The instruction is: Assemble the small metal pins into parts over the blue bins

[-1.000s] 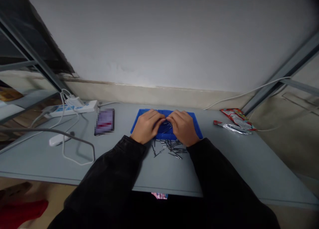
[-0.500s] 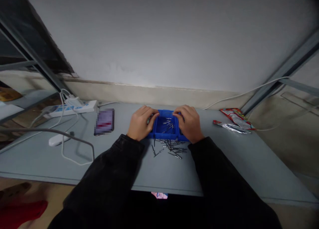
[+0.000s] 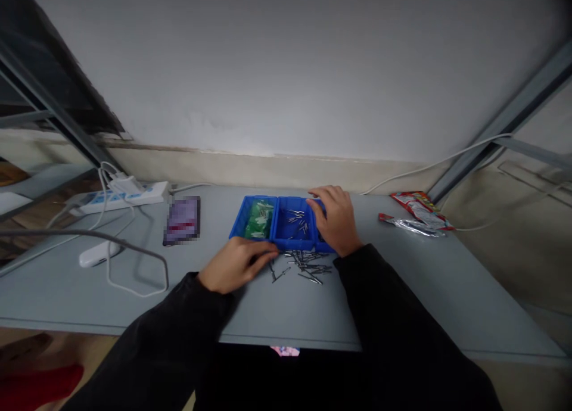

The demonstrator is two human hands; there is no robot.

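Resting flat, my right hand (image 3: 336,220) lay over the right end of the blue tray (image 3: 250,219) at the centre of the frame, fingers spread along its far rim — steadying it, I judged, not pinching anything. My left hand (image 3: 235,266) sat lower, just left of centre, fingertips curled toward the loose metal pins (image 3: 300,267) scattered on the grey table (image 3: 402,280) right below the tray; whether it had one pinched I could not tell. Green parts filled the tray's left compartment (image 3: 258,219), pins the middle one (image 3: 295,220). To do this well, I reckoned on keeping the tray pinned and picking from the pile's near edge — one pin at a time.
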